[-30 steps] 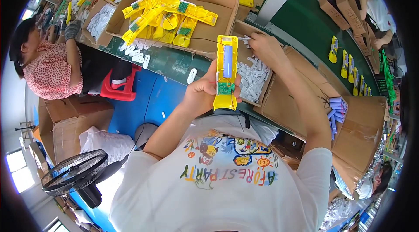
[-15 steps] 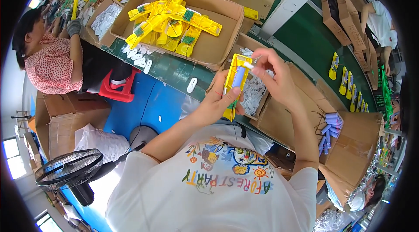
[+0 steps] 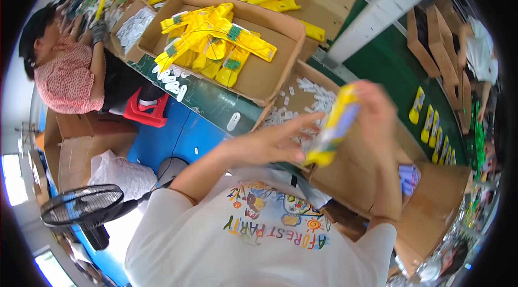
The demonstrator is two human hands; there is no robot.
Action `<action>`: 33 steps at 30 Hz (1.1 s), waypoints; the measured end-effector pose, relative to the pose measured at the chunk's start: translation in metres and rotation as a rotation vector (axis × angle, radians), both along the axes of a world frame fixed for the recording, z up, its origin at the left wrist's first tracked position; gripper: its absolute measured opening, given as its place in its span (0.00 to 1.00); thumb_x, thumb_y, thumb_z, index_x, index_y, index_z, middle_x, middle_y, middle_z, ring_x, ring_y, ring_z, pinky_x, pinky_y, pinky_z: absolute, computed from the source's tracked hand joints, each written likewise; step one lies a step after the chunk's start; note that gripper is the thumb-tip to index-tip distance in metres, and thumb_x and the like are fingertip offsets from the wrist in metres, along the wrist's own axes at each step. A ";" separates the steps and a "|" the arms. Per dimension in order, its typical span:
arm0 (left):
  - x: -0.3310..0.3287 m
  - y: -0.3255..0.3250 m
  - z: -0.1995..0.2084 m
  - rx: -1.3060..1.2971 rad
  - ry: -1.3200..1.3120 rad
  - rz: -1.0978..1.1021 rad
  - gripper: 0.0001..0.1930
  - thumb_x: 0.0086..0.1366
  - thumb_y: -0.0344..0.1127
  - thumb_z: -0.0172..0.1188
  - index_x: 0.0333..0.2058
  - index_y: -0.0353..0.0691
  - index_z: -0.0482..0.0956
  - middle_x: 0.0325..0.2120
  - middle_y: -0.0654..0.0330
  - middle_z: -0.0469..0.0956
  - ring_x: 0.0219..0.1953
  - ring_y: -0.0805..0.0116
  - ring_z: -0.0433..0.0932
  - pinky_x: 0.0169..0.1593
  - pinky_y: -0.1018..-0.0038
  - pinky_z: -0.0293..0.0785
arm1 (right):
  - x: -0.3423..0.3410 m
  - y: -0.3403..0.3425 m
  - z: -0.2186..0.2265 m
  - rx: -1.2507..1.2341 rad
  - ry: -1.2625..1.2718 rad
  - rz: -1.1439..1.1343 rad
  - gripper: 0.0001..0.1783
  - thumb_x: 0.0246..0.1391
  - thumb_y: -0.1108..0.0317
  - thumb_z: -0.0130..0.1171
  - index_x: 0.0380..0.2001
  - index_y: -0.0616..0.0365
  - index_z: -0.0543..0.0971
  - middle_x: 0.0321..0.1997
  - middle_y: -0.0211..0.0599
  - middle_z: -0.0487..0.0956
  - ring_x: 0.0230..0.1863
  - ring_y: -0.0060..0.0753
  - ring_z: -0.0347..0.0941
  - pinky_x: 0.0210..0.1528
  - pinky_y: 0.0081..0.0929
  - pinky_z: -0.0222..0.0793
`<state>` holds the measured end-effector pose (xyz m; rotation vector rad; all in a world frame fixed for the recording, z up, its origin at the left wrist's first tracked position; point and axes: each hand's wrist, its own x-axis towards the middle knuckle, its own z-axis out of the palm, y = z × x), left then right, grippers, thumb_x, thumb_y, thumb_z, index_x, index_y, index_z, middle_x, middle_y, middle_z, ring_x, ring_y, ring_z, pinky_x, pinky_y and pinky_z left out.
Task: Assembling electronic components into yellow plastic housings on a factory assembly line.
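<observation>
The right hand (image 3: 377,111), blurred, is closed around the upper part of a long yellow packaged item (image 3: 335,125), which slants from about one o'clock down to seven o'clock in front of the person's chest. The left hand (image 3: 275,144) lies just at nine o'clock of the item's lower end with its fingers (image 3: 302,121) spread and stretched toward it; it grips nothing, and through the blur it is hard to say whether the fingertips touch the pack. Behind both hands, at twelve o'clock, is a cardboard box of small white pieces (image 3: 310,98), and farther off at eleven o'clock an open carton of yellow packs (image 3: 216,44) rests on the green table (image 3: 216,104). More yellow packs (image 3: 431,125) lie in a row on the green surface at three o'clock. At nine o'clock a co-worker in a red patterned top (image 3: 65,79) sits beside a red stool (image 3: 145,111), and a black fan (image 3: 81,206) stands at eight o'clock.
</observation>
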<state>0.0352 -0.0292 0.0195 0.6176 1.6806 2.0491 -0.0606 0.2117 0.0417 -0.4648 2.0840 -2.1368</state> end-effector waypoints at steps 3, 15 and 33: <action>-0.062 -0.054 0.034 -0.705 0.551 0.615 0.22 0.59 0.27 0.56 0.53 0.35 0.70 0.47 0.51 0.74 0.53 0.55 0.71 0.54 0.65 0.69 | -0.131 0.133 0.002 0.777 0.584 -0.592 0.15 0.64 0.67 0.44 0.42 0.65 0.77 0.39 0.43 0.80 0.42 0.36 0.76 0.50 0.31 0.69; -0.084 -0.050 0.065 0.288 -0.473 0.287 0.16 0.67 0.38 0.54 0.50 0.38 0.70 0.38 0.56 0.76 0.40 0.64 0.78 0.40 0.71 0.77 | -0.107 0.089 0.008 1.041 0.705 -0.309 0.13 0.57 0.70 0.53 0.46 0.55 0.76 0.47 0.44 0.77 0.48 0.50 0.72 0.53 0.37 0.65; 0.004 0.061 0.009 0.220 -0.347 0.367 0.19 0.65 0.32 0.44 0.54 0.41 0.58 0.42 0.58 0.69 0.43 0.71 0.71 0.48 0.74 0.68 | 0.100 -0.037 0.015 0.552 0.393 -0.195 0.06 0.47 0.74 0.64 0.25 0.57 0.76 0.26 0.30 0.76 0.24 0.18 0.71 0.22 0.18 0.64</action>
